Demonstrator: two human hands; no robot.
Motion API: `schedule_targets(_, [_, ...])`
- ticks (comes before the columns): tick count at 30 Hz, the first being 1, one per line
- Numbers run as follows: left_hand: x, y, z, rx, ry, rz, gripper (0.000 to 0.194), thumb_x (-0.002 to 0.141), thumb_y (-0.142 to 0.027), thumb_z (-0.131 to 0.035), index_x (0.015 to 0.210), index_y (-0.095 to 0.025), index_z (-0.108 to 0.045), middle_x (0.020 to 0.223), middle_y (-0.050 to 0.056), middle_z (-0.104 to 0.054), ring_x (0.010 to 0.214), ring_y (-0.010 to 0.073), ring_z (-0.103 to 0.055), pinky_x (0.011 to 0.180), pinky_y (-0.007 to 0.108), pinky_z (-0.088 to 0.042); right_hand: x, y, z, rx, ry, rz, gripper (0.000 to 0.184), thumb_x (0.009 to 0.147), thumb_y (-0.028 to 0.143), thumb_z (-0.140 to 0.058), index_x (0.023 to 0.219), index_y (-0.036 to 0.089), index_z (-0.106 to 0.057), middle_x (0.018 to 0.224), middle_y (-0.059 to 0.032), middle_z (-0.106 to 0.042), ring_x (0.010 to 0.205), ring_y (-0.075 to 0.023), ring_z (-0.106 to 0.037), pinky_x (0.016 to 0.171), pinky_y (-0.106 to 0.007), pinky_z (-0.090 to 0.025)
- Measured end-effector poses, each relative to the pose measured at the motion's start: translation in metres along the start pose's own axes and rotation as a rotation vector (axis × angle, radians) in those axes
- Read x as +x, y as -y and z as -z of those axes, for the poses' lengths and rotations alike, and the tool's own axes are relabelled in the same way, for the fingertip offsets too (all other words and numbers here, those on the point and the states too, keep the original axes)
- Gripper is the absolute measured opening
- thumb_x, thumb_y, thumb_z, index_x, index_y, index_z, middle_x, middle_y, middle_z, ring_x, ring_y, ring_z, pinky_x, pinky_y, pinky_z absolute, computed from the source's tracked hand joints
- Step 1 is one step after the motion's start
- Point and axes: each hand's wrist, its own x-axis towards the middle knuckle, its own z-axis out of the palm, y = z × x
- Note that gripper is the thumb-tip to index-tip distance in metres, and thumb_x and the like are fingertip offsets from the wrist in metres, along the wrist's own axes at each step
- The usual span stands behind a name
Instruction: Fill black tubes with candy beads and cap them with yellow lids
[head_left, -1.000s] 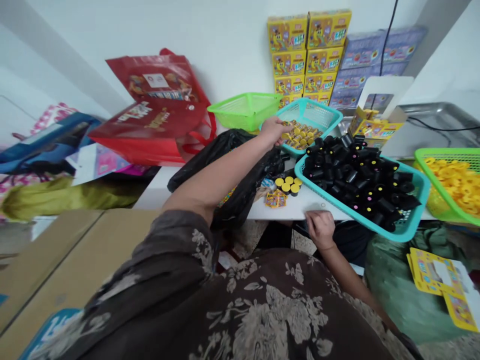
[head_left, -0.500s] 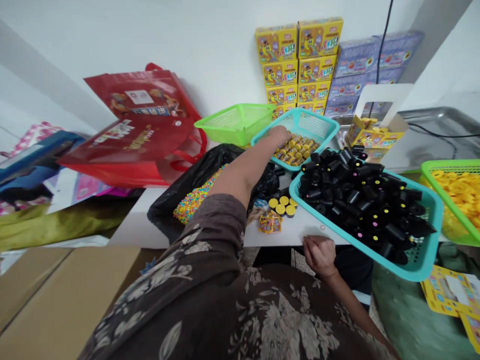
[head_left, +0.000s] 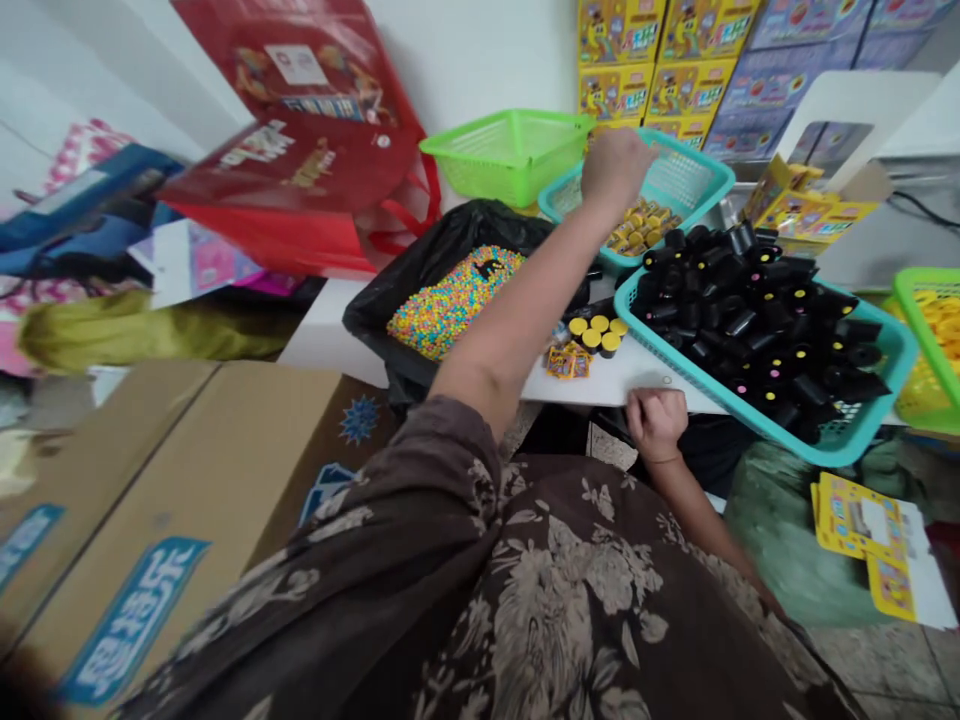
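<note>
My left hand [head_left: 616, 168] is closed and raised over the turquoise basket [head_left: 709, 175] at the back. Anything in its fingers is hidden. Small yellow-wrapped cylinders [head_left: 643, 226] lie in that basket, just below the hand. My right hand [head_left: 657, 420] is a fist at the table's front edge; its inside does not show. Left of it lie small orange packets [head_left: 568, 362] and several black cups with yellow tops [head_left: 598, 333]. A larger turquoise basket [head_left: 675, 358], heaped with black cylindrical pieces [head_left: 739, 315], stands to its right.
A black bag [head_left: 367, 305] of colourful beads [head_left: 450, 308] sits beneath my left forearm. Behind are a green basket [head_left: 510, 150], a red bag [head_left: 300, 220] and stacked yellow boxes [head_left: 615, 92]. An opened yellow box [head_left: 814, 210] stands back right; a cardboard box [head_left: 187, 470] is at left.
My left hand has lifted out of the back turquoise basket and is now above it. The camera view has tilted downward. My right fist stays at the table edge.
</note>
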Motion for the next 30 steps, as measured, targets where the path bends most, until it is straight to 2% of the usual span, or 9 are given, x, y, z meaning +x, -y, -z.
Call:
schedule_targets(2, [-0.049, -0.019, 0.012, -0.025, 0.024, 0.043, 0.05, 0.093, -0.036, -0.076, 0.056, -0.023, -0.045, 0.057, -0.004, -0.047, 0.062, 0.0122, -0.045, 0.067, 0.032, -0.039, 0.012, 0.006, 0.004, -0.016, 0.033, -0.045, 0.022, 0.099, 0.03, -0.06, 0.08, 0.024, -0.068, 0.076, -0.0059, -0.063, 0.078, -0.0234, -0.057, 0.078, -0.039, -0.048])
schedule_targets(4, [-0.116, -0.025, 0.029, -0.094, -0.01, 0.028, 0.047, 0.092, -0.039, -0.077, 0.061, -0.022, -0.047, 0.062, -0.004, -0.053, 0.064, 0.0121, -0.047, 0.067, 0.031, -0.038, 0.022, 0.013, 0.008, 0.009, 0.089, -0.088, 0.025, 0.1, 0.033, -0.057, 0.079, 0.024, -0.067, 0.077, -0.0063, -0.063, 0.08, -0.024, -0.058, 0.079, -0.039, -0.049])
schedule_targets(8, [-0.242, 0.005, 0.07, -0.008, -0.008, 0.051, 0.048, 0.096, -0.047, -0.07, 0.063, -0.021, -0.047, 0.065, -0.002, -0.055, 0.067, 0.0137, -0.051, 0.068, 0.029, -0.04, 0.028, 0.024, 0.012, 0.116, 0.165, -0.158, 0.026, 0.101, 0.036, -0.053, 0.082, 0.023, -0.066, 0.08, -0.0068, -0.064, 0.083, -0.0238, -0.06, 0.079, -0.038, -0.051])
schedule_targets(11, [-0.284, 0.032, 0.1, 0.271, 0.169, 0.202, 0.027, 0.103, -0.035, -0.059, 0.082, -0.019, -0.065, 0.082, 0.005, -0.069, 0.08, 0.0172, -0.063, 0.073, 0.028, -0.044, 0.032, 0.025, 0.009, 0.121, 0.201, -0.232, 0.026, 0.099, 0.038, -0.053, 0.082, 0.023, -0.065, 0.081, -0.0065, -0.064, 0.08, -0.0231, -0.061, 0.077, -0.037, -0.051])
schedule_targets(14, [-0.288, 0.041, 0.118, 0.561, 0.376, 0.391, 0.033, 0.107, -0.029, -0.046, 0.127, -0.02, -0.07, 0.108, 0.012, -0.075, 0.095, 0.0234, -0.072, 0.077, 0.03, -0.048, 0.045, 0.025, 0.001, 0.063, 0.242, -0.317, 0.022, 0.096, 0.037, -0.052, 0.093, 0.022, -0.067, 0.087, -0.0074, -0.066, 0.08, -0.0231, -0.063, 0.075, -0.037, -0.052])
schedule_targets(18, [-0.273, 0.039, 0.119, 0.664, 0.535, 0.383, 0.054, 0.107, -0.039, -0.044, 0.159, -0.026, -0.049, 0.124, 0.017, -0.073, 0.103, 0.0296, -0.074, 0.078, 0.034, -0.052, 0.068, 0.031, -0.013, -0.067, 0.341, -0.329, 0.037, 0.092, 0.034, -0.057, 0.125, 0.018, -0.064, 0.107, -0.0135, -0.068, 0.089, -0.0271, -0.066, 0.076, -0.039, -0.054])
schedule_targets(21, [-0.262, 0.044, 0.112, 0.631, 0.582, 0.321, 0.053, 0.106, -0.028, -0.043, 0.158, -0.025, -0.052, 0.125, 0.017, -0.072, 0.105, 0.0285, -0.074, 0.08, 0.033, -0.052, 0.081, 0.037, -0.024, -0.153, 0.397, -0.314, 0.046, 0.092, 0.031, -0.057, 0.135, 0.016, -0.059, 0.116, -0.017, -0.064, 0.088, -0.0272, -0.066, 0.074, -0.039, -0.054])
schedule_targets(24, [-0.253, 0.053, 0.106, 0.564, 0.62, 0.246, 0.049, 0.101, -0.013, -0.044, 0.143, -0.021, -0.068, 0.124, 0.016, -0.074, 0.107, 0.0276, -0.073, 0.083, 0.032, -0.053, 0.088, 0.035, -0.035, -0.171, 0.415, -0.316, 0.037, 0.092, 0.03, -0.056, 0.126, 0.015, -0.061, 0.114, -0.0176, -0.063, 0.089, -0.0279, -0.065, 0.078, -0.041, -0.056])
schedule_targets(30, [-0.25, 0.059, 0.104, 0.469, 0.534, 0.229, 0.038, 0.097, -0.006, -0.05, 0.122, -0.014, -0.076, 0.116, 0.015, -0.077, 0.108, 0.023, -0.071, 0.089, 0.028, -0.051, 0.087, 0.023, -0.043, -0.103, 0.363, -0.348, 0.031, 0.09, 0.035, -0.057, 0.115, 0.018, -0.057, 0.113, -0.0176, -0.066, 0.096, -0.0309, -0.066, 0.087, -0.048, -0.058])
